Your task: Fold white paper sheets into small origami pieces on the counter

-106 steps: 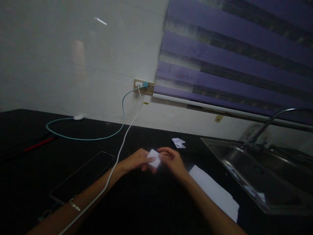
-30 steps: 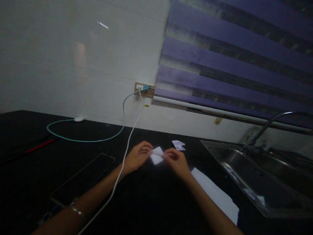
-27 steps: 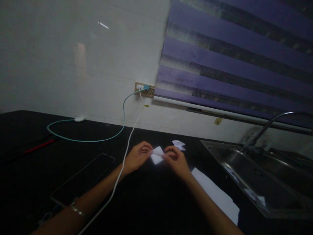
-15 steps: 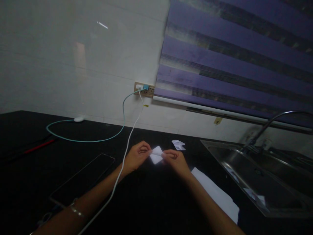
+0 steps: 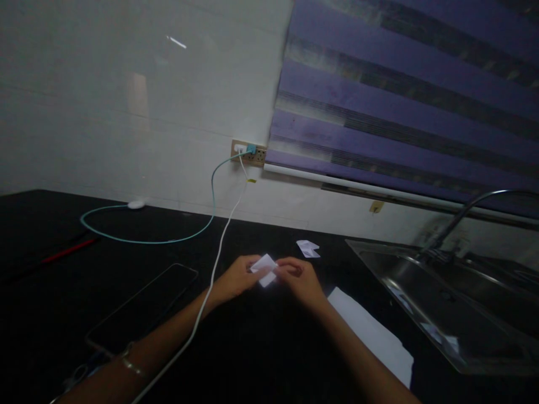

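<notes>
A small folded piece of white paper [image 5: 264,269] is held between both hands just above the black countertop [image 5: 261,359]. My left hand [image 5: 236,278] pinches its left side, thumb on top. My right hand [image 5: 301,280] pinches its right side with curled fingers. A white charging cable [image 5: 219,247] runs from the wall socket down along my left forearm. A bracelet [image 5: 131,366] sits on my left wrist.
A dark phone [image 5: 143,308] lies left of my left arm. A white paper sheet [image 5: 370,336] lies by my right forearm, a small folded paper [image 5: 307,248] farther back. A steel sink [image 5: 438,314] with tap [image 5: 467,210] is at right. A teal cable [image 5: 147,238] and red pen [image 5: 67,251] lie at left.
Both hands have come closer together and lowered slightly. The small paper now looks narrower and more folded than half a second ago.
</notes>
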Available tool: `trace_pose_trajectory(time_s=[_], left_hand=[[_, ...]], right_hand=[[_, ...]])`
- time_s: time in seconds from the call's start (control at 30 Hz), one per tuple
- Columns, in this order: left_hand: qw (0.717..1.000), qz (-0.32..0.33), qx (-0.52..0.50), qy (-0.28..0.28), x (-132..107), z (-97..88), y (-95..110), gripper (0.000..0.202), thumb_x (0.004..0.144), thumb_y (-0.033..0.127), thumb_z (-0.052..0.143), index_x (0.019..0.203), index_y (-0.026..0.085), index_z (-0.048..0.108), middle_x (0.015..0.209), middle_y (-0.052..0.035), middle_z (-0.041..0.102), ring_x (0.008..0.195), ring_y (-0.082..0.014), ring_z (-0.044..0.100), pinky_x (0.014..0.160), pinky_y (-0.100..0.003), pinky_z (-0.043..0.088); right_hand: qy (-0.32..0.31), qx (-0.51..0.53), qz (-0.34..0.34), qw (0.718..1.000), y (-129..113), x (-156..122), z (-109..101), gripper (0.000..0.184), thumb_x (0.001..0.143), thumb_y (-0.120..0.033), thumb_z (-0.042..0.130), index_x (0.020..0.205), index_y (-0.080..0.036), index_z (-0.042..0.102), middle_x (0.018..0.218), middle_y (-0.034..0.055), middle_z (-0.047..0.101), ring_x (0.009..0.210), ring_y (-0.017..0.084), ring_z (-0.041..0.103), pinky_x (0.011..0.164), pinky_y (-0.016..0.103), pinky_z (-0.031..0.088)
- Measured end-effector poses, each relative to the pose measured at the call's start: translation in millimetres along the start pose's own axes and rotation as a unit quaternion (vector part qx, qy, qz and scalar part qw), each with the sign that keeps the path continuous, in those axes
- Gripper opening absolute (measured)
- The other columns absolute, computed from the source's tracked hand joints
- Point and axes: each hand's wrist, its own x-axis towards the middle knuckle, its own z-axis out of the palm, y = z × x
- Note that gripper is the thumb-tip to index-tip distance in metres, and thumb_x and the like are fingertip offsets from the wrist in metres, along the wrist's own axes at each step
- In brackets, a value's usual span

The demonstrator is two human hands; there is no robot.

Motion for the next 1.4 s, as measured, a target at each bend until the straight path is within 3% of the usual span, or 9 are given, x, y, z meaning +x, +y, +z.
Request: trace_pose_trajectory(time_s=[0.13,0.3,0.43,0.67,0.93,1.17,1.4], left_hand=[[0.999,0.008,0.018,0.032,1.5,-0.8,-3.4,0.039,0.083,0.05,0.056,0.093,0.013,0.065,0.07,-0.0012,0.06,0.054,-0.0099,0.05,0.046,-0.018,0.035],[0.998,0.03,0.031,0.041,0.2,-1.1,2.2,0.035,0.085,0.047,0.054,0.092,0.015,0.064,0.075,-0.0018,0.063,0.064,-0.0133,0.057,0.056,-0.022,0.043],[0.998,0.046,0.034,0.032,-1.8,1.4,8.0,0.032,0.088,0.046,0.05,0.093,0.017,0.063,0.08,-0.002,0.064,0.071,-0.0153,0.06,0.064,-0.024,0.046],[0.996,0.034,0.069,0.038,-2.7,2.4,3.3,0.034,0.089,0.048,0.047,0.092,0.017,0.06,0.079,-0.0016,0.063,0.069,-0.0151,0.059,0.06,-0.024,0.044],[0.997,0.042,0.055,0.028,-3.5,4.0,6.5,0.03,0.09,0.044,0.047,0.09,0.016,0.06,0.077,-0.0012,0.064,0.069,-0.0149,0.061,0.061,-0.024,0.046],[0.998,0.039,0.021,0.037,-4.0,1.7,8.9,0.033,0.088,0.046,0.05,0.085,0.016,0.063,0.073,-0.0022,0.068,0.066,-0.0156,0.063,0.06,-0.024,0.046],[1.0,0.029,-0.003,-0.006,-3.0,-7.9,10.2,0.042,0.086,0.049,0.052,0.078,0.013,0.07,0.065,-0.0034,0.066,0.047,-0.0088,0.049,0.044,-0.019,0.033]], right_hand=[[-0.013,0.019,-0.044,0.999,-4.5,-2.0,2.3,0.034,0.071,-0.026,0.074,0.102,-0.021,0.061,0.081,0.0011,0.067,0.073,0.016,0.064,0.066,0.027,0.049],[-0.004,-0.015,-0.092,0.996,-8.9,-3.5,1.3,0.018,0.072,-0.023,0.071,0.088,-0.02,0.062,0.085,0.0013,0.065,0.08,0.016,0.064,0.071,0.027,0.049],[-0.01,-0.023,-0.071,0.997,-11.0,-6.6,1.6,0.015,0.077,-0.026,0.067,0.09,-0.021,0.062,0.081,0.0013,0.067,0.073,0.016,0.065,0.066,0.028,0.049],[-0.027,-0.02,-0.04,0.999,-11.0,-4.5,0.8,0.017,0.075,-0.033,0.069,0.085,-0.02,0.065,0.074,0.0017,0.068,0.068,0.017,0.064,0.063,0.029,0.049],[0.002,-0.001,-0.025,1.0,-8.4,-2.4,4.4,0.019,0.074,-0.035,0.069,0.076,-0.017,0.064,0.07,0.0031,0.068,0.064,0.016,0.063,0.061,0.028,0.049],[0.027,0.068,-0.021,0.997,-3.5,-2.7,8.4,0.04,0.065,-0.031,0.077,0.095,-0.022,0.052,0.069,-0.0006,0.069,0.063,0.018,0.066,0.062,0.029,0.051],[0.031,0.062,0.014,0.997,0.6,0.8,0.8,0.033,0.062,-0.033,0.078,0.086,-0.018,0.061,0.068,0.0034,0.071,0.065,0.023,0.068,0.064,0.033,0.052]])
